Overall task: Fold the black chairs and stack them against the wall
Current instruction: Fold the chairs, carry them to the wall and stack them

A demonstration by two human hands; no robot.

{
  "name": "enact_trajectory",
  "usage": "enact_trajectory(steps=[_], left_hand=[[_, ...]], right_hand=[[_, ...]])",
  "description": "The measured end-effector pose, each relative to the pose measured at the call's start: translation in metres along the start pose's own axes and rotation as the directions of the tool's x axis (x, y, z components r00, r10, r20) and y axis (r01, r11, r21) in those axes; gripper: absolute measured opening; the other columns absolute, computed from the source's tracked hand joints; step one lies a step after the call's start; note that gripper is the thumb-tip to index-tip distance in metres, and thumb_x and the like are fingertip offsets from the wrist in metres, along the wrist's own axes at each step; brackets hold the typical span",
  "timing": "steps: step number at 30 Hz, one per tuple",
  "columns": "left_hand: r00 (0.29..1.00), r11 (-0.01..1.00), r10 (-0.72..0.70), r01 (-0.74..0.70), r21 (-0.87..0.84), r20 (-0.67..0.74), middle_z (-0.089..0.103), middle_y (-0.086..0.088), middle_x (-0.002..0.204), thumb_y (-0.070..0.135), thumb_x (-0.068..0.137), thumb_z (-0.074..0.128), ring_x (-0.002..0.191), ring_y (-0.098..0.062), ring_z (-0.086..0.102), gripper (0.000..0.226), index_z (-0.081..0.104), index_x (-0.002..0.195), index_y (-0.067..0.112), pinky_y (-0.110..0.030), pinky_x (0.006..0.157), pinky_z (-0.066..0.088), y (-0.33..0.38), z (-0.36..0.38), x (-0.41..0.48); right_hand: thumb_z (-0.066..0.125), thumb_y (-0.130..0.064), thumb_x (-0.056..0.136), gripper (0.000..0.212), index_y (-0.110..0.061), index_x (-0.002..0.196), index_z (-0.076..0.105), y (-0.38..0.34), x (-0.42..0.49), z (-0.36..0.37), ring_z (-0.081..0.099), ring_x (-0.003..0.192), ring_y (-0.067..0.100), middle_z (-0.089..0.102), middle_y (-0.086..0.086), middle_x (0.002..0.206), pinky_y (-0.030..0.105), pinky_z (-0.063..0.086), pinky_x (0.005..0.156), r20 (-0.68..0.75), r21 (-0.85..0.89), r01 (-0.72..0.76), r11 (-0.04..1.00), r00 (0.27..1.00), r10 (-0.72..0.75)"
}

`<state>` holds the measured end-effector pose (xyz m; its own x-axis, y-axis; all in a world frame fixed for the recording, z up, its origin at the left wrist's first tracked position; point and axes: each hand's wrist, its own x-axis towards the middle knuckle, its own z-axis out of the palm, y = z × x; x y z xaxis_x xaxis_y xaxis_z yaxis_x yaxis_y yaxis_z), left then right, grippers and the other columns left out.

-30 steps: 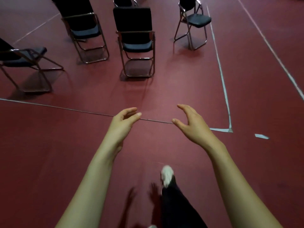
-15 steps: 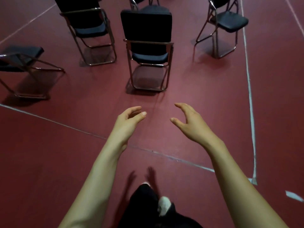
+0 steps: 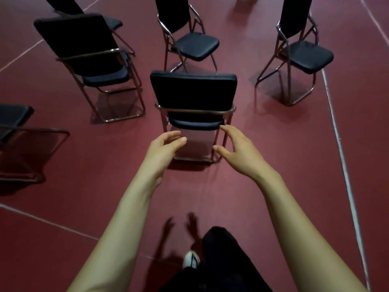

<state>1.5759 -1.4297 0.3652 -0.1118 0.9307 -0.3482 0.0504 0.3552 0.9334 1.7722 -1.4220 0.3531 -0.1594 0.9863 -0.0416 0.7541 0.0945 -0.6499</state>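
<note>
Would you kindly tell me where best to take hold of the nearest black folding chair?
I would take the nearest chair by the top edge of its backrest, at both corners, coming from behind and above. Its back faces the person, that edge is the highest, closest part, and the seat is mostly hidden beneath it.

No writing, labels, brand marks or numbers can be read here. The black chairs (image 3: 192, 91) are plain, and the red floor (image 3: 263, 144) carries only bare pale lines (image 3: 336, 131), one to the right of the nearest chair.
</note>
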Motion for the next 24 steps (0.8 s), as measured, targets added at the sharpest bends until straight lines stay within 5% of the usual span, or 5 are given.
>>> enact_trajectory(steps=[8, 11, 15, 24], left_hand=[[0.990, 0.989, 0.135, -0.132, 0.072, -0.047, 0.063, -0.002, 0.109, 0.010, 0.091, 0.062, 0.086, 0.003, 0.056, 0.033, 0.060, 0.124, 0.007, -0.011, 0.078, 0.043, 0.100, 0.022, 0.240], [0.994, 0.975, 0.106, -0.096, 0.200, -0.037, 0.063, -0.008, 0.123, 0.013, 0.090, 0.065, 0.100, -0.008, 0.057, 0.038, 0.058, 0.128, 0.007, -0.016, 0.078, 0.043, 0.126, 0.038, 0.342], [1.000, 0.921, -0.011, 0.002, 0.390, 0.022, 0.052, -0.011, 0.140, 0.017, 0.089, 0.067, 0.126, -0.020, 0.051, 0.055, 0.048, 0.139, 0.009, -0.025, 0.101, 0.038, 0.147, 0.055, 0.455], [0.988, 0.676, -0.125, 0.017, 0.737, 0.092, 0.043, -0.012, 0.148, 0.021, 0.087, 0.066, 0.134, -0.027, 0.043, 0.067, 0.038, 0.147, 0.009, -0.032, 0.109, 0.037, 0.162, 0.070, 0.667]], right_hand=[[0.057, -0.027, 0.094, 0.053, -0.006, 0.140, 0.042, 0.038, 0.254, -0.042, 0.034, 0.138, 0.022, 0.042, 0.008, 0.145, 0.030, 0.022, 0.115, -0.126, -0.026, 0.061, 0.998, 0.990, -0.064], [0.059, -0.026, 0.093, 0.053, -0.003, 0.138, 0.042, 0.056, 0.351, -0.048, 0.037, 0.136, 0.026, 0.045, 0.012, 0.143, 0.030, 0.020, 0.114, -0.058, -0.069, 0.069, 0.995, 0.996, -0.073], [0.056, -0.030, 0.094, 0.060, -0.005, 0.144, 0.034, 0.078, 0.459, -0.041, 0.030, 0.140, 0.025, 0.036, 0.013, 0.150, 0.030, 0.019, 0.116, 0.107, -0.093, -0.005, 0.996, 0.994, 0.015], [0.053, -0.033, 0.095, 0.064, -0.004, 0.147, 0.029, 0.135, 0.640, -0.015, 0.030, 0.140, 0.028, 0.032, 0.016, 0.152, 0.036, 0.025, 0.114, 0.242, -0.205, -0.217, 0.955, 0.934, 0.264]])
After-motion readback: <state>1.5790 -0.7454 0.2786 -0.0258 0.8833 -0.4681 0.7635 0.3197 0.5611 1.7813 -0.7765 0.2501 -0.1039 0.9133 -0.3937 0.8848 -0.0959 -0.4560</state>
